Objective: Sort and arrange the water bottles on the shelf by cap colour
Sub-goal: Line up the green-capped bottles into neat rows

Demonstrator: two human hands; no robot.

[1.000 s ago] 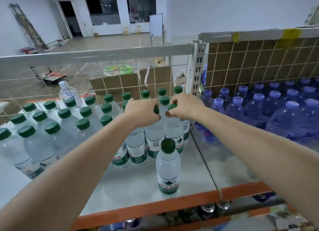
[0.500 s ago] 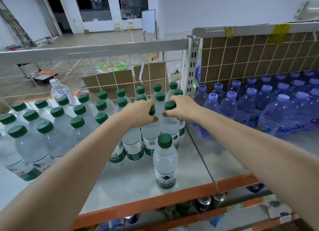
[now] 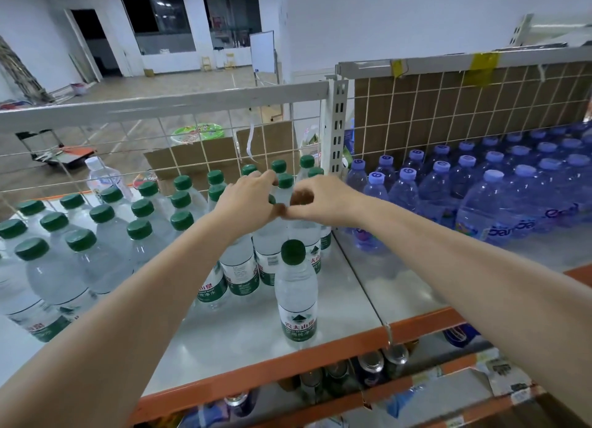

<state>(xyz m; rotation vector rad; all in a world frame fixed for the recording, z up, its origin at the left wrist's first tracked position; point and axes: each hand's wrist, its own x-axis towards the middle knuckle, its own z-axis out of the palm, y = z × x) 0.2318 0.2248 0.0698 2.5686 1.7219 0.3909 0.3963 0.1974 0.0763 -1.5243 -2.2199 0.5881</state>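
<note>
Two hands meet over the green-capped bottles massed on the left half of the shelf. The left hand curls over a bottle top; the right hand pinches near another, though whether either truly grips cannot be told. One green-capped bottle stands alone in front, near the edge. Purple-capped bottles fill the right half.
</note>
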